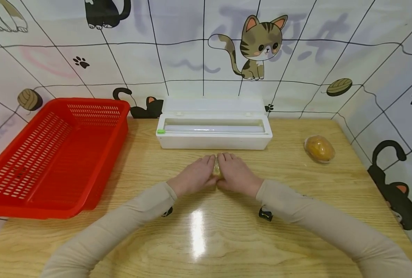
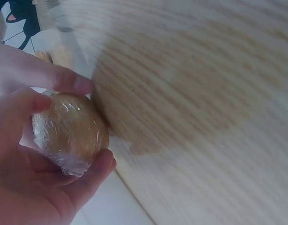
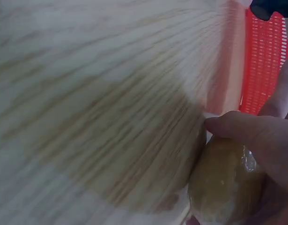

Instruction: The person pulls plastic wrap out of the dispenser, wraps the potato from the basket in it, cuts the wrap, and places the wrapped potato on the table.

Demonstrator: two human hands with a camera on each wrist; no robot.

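Observation:
Both hands meet at the middle of the table around a golden-brown bun (image 1: 216, 168) wrapped in clear cling film. The left hand (image 1: 197, 175) grips its left side and the right hand (image 1: 239, 175) its right side. In the left wrist view, the bun (image 2: 71, 129) sits between the left thumb and fingers, with gathered film at its lower end. The right wrist view shows the bun (image 3: 223, 180) under the right thumb, close to the tabletop. Just behind the hands stands a white cling film dispenser (image 1: 214, 141), its lid raised and the film roll (image 1: 214, 128) visible inside.
A second film-wrapped bun (image 1: 319, 149) lies on the table at the right. At the left is a red perforated plastic basket (image 1: 103, 170). The cat-print wall covering (image 1: 178, 58) rises behind the wooden table (image 1: 226, 247) and along its right side.

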